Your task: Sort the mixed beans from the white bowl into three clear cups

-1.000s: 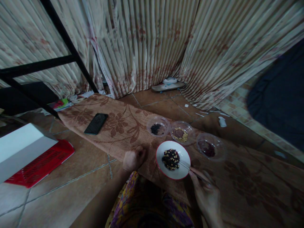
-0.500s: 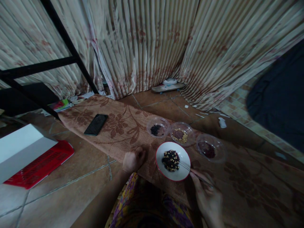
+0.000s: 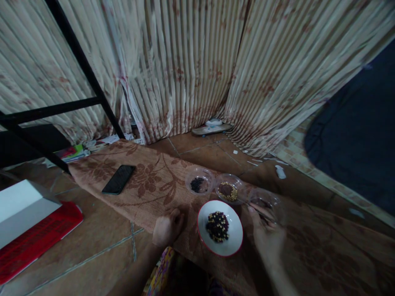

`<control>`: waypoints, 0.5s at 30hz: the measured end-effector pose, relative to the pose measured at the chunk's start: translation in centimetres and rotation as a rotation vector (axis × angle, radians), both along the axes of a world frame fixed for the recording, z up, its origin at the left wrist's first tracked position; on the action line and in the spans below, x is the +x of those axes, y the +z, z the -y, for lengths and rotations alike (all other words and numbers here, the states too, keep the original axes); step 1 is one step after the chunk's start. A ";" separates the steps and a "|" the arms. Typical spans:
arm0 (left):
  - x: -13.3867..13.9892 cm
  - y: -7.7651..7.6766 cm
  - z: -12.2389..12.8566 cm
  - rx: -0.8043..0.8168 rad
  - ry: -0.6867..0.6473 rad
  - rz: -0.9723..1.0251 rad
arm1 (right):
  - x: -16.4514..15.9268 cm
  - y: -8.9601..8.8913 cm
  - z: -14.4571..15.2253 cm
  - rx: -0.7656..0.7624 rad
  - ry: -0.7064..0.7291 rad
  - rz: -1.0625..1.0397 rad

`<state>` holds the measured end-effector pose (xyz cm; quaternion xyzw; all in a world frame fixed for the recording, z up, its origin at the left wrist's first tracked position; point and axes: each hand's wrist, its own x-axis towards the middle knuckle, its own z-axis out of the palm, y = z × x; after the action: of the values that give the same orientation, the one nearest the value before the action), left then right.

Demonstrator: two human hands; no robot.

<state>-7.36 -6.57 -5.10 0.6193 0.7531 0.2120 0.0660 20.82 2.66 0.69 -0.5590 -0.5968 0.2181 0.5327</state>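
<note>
My right hand (image 3: 268, 232) is closed around slim metal tweezers (image 3: 261, 211), their tips near the clear cup of yellow kernels (image 3: 228, 189). It partly covers another clear cup with dark red beans (image 3: 262, 201). Below the cups sits a white bowl with a red rim (image 3: 233, 236), holding a heap of mixed dark beans and yellow kernels (image 3: 217, 226). A third clear cup with black beans (image 3: 198, 184) stands at the left of the row. My left hand (image 3: 166, 227) rests as a loose fist on the cloth, left of the bowl, with nothing visible in it.
A brown flower-patterned cloth (image 3: 154, 181) covers the long low table. On its left part lies a black phone (image 3: 119, 179). A red and white box (image 3: 40, 230) is on the tiled floor at left. Striped curtains (image 3: 179, 74) and a skateboard (image 3: 211, 128) are beyond.
My right hand has lifted the tweezers out of the bowl and moved them up to the cups. My left hand keeps its place on the cloth. The view has tilted slightly.
</note>
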 end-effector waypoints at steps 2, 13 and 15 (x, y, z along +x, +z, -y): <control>0.0 -0.1 0.0 0.007 0.007 -0.018 | -0.3 -0.3 -0.9 -0.009 -0.010 -0.016; -0.2 -0.3 0.1 0.015 -0.021 0.002 | 0.4 -0.9 3.8 -0.166 -0.041 -0.094; -0.1 -0.2 0.1 0.015 -0.020 0.005 | 0.7 -1.5 5.0 -0.227 -0.004 -0.079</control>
<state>-7.48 -6.67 -5.28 0.6268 0.7451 0.2185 0.0653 21.53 -2.36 -0.82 -0.6079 -0.5457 0.3051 0.4894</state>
